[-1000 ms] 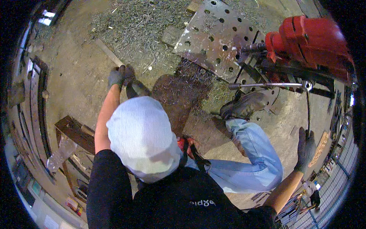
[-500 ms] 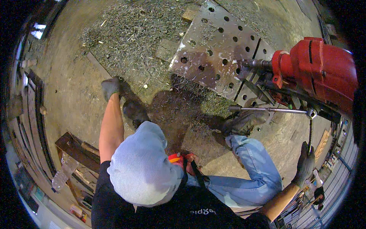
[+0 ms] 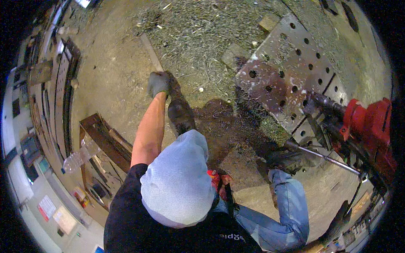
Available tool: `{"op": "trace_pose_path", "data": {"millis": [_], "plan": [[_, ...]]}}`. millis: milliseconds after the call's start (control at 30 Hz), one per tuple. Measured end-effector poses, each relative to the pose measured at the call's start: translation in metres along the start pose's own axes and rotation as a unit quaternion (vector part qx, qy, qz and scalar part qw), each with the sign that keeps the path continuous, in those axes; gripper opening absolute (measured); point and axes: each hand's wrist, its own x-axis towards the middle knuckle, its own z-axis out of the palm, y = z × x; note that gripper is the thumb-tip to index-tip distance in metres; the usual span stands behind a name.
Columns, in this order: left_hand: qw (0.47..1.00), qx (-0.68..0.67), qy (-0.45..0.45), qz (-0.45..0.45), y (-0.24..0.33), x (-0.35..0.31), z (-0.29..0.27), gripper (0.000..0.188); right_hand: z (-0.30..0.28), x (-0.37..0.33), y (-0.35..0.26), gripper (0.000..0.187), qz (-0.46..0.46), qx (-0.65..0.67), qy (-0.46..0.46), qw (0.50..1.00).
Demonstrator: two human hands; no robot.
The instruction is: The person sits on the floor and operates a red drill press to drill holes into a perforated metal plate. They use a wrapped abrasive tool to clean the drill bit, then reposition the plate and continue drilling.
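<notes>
My left hand [image 3: 158,83], in a grey glove, is closed in a fist around one end of a narrow flat strip [image 3: 150,51], which points away over the floor. At the lower right, my right hand [image 3: 338,223] in a dark glove grips a thin rod of the feed lever [image 3: 331,159]. Another arm of that lever ends in a dark knob to the left. The lever belongs to a red drilling machine [image 3: 371,122], partly cut off at the right. Its dark spindle reaches a steel plate [image 3: 287,59] with rows of round holes, dusted with chips.
Metal shavings [image 3: 198,38] cover the floor beyond my left hand. A wood block [image 3: 269,22] shows at the plate's far edge. On the left stand a rusty steel beam [image 3: 103,141], a clear plastic bottle [image 3: 80,157] and long metal bars [image 3: 63,88]. My bent legs are close below the plate.
The view has shifted, so the plate and drill appear further right. The feed lever now slants more steeply. My hands still grip the strip and the lever.
</notes>
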Motion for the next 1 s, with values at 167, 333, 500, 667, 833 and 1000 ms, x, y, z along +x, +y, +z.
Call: {"op": "trace_pose_path", "data": {"millis": [167,333,500,667,833,1000], "plan": [[0.998,0.053,-0.017,0.014,0.025,-0.022,-0.031,0.047,0.010,0.018,0.033,0.053,-0.041,0.048,-0.002,0.998],[0.997,-0.016,0.039,0.072,0.004,-0.020,-0.038,0.037,0.003,0.003,-0.011,0.051,0.006,-0.110,0.059,0.992],[0.928,-0.344,0.140,0.029,-0.012,-0.042,-0.080,0.028,0.004,0.010,-0.014,0.042,-0.079,-0.177,0.056,0.979],[0.889,-0.368,-0.062,0.264,0.053,-0.087,-0.067,0.021,0.004,0.001,-0.004,0.037,-0.098,-0.119,0.091,0.984],[0.820,-0.112,-0.136,0.544,0.167,-0.199,-0.089,0.018,0.002,0.002,-0.017,0.037,-0.091,-0.068,0.038,0.993],[0.849,-0.066,-0.081,0.519,0.184,-0.167,-0.048,0.021,0.005,-0.004,-0.018,0.031,-0.068,-0.087,0.085,0.990]]}}
